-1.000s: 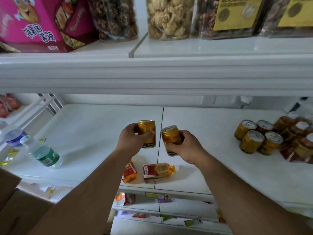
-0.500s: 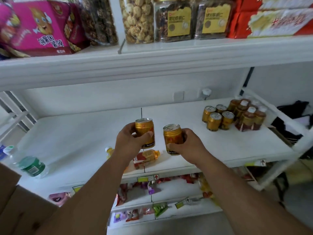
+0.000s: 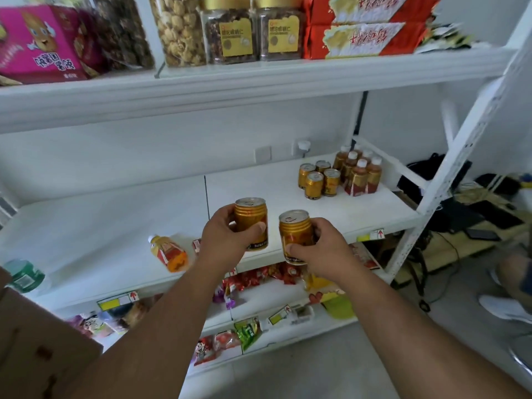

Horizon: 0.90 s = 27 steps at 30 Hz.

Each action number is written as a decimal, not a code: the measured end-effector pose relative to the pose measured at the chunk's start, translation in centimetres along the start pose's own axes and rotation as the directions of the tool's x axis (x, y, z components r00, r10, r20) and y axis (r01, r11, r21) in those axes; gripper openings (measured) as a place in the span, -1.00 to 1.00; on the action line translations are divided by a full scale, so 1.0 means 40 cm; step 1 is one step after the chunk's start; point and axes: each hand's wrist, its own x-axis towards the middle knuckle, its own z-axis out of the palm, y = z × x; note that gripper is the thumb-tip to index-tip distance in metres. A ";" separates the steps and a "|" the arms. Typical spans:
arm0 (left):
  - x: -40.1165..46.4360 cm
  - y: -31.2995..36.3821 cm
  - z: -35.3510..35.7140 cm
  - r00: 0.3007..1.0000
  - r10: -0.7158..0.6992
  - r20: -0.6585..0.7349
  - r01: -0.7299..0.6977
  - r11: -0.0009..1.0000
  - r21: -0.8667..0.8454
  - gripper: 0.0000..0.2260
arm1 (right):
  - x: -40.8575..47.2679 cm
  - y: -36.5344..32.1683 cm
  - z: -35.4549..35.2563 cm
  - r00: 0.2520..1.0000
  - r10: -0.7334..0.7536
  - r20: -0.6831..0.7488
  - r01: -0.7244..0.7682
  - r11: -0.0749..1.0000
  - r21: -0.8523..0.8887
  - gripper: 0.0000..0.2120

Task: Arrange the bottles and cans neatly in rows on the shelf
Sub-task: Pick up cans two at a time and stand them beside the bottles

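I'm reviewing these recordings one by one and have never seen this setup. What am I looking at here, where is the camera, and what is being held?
No machine here: a person wears one camera on the head, looking down at their own bare arms. The left hand grips one gold can and the right hand grips another gold can, both upright, above the white shelf. On the shelf's far right stand four more gold cans beside a group of small bottles. One orange bottle lies on its side near the front, and a green-labelled bottle sits at the left edge.
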 end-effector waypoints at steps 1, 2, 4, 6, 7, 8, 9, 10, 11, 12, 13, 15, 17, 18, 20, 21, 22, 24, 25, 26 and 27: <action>-0.013 0.010 0.018 1.000 0.007 0.005 -0.007 1.000 0.001 -0.40 | -0.012 0.004 -0.021 1.000 -0.006 -0.006 0.006 1.000 0.000 -0.52; -0.024 0.019 0.037 1.000 0.011 0.008 -0.011 1.000 0.000 -0.40 | -0.023 0.009 -0.043 1.000 -0.011 -0.014 0.011 1.000 0.002 -0.51; -0.050 0.040 0.080 1.000 0.013 0.010 -0.013 1.000 -0.008 -0.39 | -0.043 0.021 -0.088 1.000 -0.021 -0.020 0.021 1.000 0.013 -0.50; -0.077 0.058 0.129 1.000 0.017 0.009 -0.017 1.000 -0.008 -0.38 | -0.062 0.037 -0.135 0.999 -0.022 -0.026 0.022 1.000 0.005 -0.48; -0.094 0.068 0.153 1.000 0.012 0.007 -0.012 1.000 -0.005 -0.38 | -0.073 0.046 -0.160 0.999 -0.017 -0.030 0.017 1.000 0.000 -0.47; -0.110 0.081 0.178 1.000 0.013 0.004 -0.013 1.000 0.001 -0.38 | -0.081 0.056 -0.184 0.999 -0.014 -0.032 0.014 1.000 0.000 -0.47; -0.125 0.093 0.202 1.000 0.019 0.004 -0.019 1.000 0.009 -0.39 | -0.090 0.065 -0.208 0.999 -0.014 -0.032 0.014 1.000 0.011 -0.47; -0.139 0.104 0.227 1.000 0.023 0.003 -0.023 1.000 0.013 -0.40 | -0.098 0.076 -0.232 1.000 -0.014 -0.028 0.014 1.000 0.024 -0.48; -0.151 0.116 0.250 1.000 0.026 0.001 -0.026 1.000 0.007 -0.40 | -0.103 0.087 -0.256 1.000 -0.018 -0.020 0.019 0.999 0.034 -0.48; -0.160 0.125 0.274 1.000 0.025 0.002 -0.025 1.000 -0.001 -0.41 | -0.108 0.098 -0.277 1.000 -0.021 -0.016 0.022 0.999 0.035 -0.48; -0.169 0.132 0.296 1.000 0.026 0.010 -0.026 1.000 -0.002 -0.43 | -0.113 0.107 -0.299 1.000 -0.020 -0.019 0.020 0.999 0.029 -0.46; -0.181 0.142 0.337 0.999 0.029 0.029 -0.029 1.000 0.008 -0.46 | -0.116 0.122 -0.337 0.999 -0.017 -0.034 0.017 1.000 0.015 -0.43; -0.180 0.150 0.373 0.999 0.030 0.034 -0.031 0.999 0.019 -0.46 | -0.114 0.133 -0.372 0.999 -0.012 -0.041 0.013 1.000 0.017 -0.42; -0.173 0.150 0.389 0.999 0.032 0.035 -0.032 0.999 0.025 -0.45 | -0.109 0.138 -0.386 0.999 -0.009 -0.045 0.010 1.000 0.017 -0.41; -0.152 0.148 0.422 0.999 0.033 0.039 -0.035 0.999 0.040 -0.42 | -0.088 0.150 -0.413 0.998 0.001 -0.063 0.000 1.000 0.015 -0.37; -0.138 0.147 0.437 0.999 0.033 0.041 -0.035 0.998 0.048 -0.41 | -0.072 0.158 -0.423 0.997 0.007 -0.073 -0.006 1.000 0.016 -0.35; -0.121 0.145 0.451 0.999 0.033 0.042 -0.035 0.998 0.053 -0.40 | -0.054 0.162 -0.431 0.997 0.011 -0.079 -0.010 1.000 0.020 -0.34; -0.082 0.141 0.477 0.999 0.032 0.042 -0.034 0.998 0.057 -0.39 | -0.015 0.172 -0.444 0.996 0.015 -0.087 -0.014 1.000 0.021 -0.36; -0.060 0.139 0.489 0.999 0.031 0.044 -0.033 0.998 0.056 -0.40 | 0.008 0.177 -0.450 0.995 0.016 -0.094 -0.015 1.000 0.017 -0.38; -0.036 0.137 0.500 0.999 0.025 0.048 -0.028 0.998 0.053 -0.41 | 0.031 0.181 -0.456 0.995 0.020 -0.102 -0.019 1.000 0.014 -0.40; -0.013 0.134 0.509 0.998 0.019 0.056 -0.022 0.999 0.047 -0.42 | 0.053 0.182 -0.463 0.994 0.023 -0.107 -0.023 1.000 0.007 -0.40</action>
